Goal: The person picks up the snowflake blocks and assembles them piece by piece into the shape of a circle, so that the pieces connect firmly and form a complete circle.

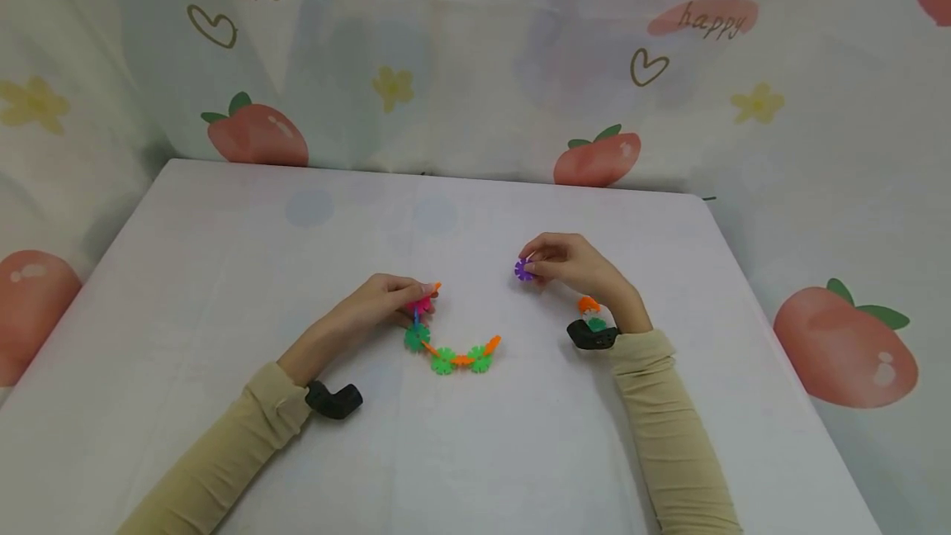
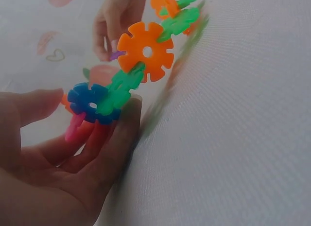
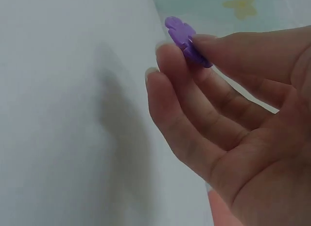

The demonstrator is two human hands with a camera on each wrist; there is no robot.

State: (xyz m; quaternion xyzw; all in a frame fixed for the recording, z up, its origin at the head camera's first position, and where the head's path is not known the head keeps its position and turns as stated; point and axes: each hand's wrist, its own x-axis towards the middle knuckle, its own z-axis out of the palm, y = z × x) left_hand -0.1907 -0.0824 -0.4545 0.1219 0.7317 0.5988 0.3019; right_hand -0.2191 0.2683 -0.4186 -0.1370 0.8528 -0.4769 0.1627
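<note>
My left hand (image 1: 382, 301) grips one end of a curved chain of notched plastic snowflake discs (image 1: 443, 362), by its pink disc and an orange one. From the fingers the chain runs through blue, dark green, orange and light green discs and ends in an orange disc on its right. In the left wrist view, a blue disc (image 2: 80, 97) sits between thumb and fingertips, with a green disc (image 2: 127, 82) slotted into it. My right hand (image 1: 574, 262) pinches a single purple snowflake disc (image 3: 180, 32) between thumb and forefinger, raised over the table.
Beside the right wrist lie an orange disc (image 1: 589, 304), a white one and a green disc (image 1: 597, 324), partly hidden by the black wrist camera (image 1: 592, 335). A white cloth covers the table (image 1: 223, 271). A printed curtain (image 1: 461, 64) hangs behind its far edge.
</note>
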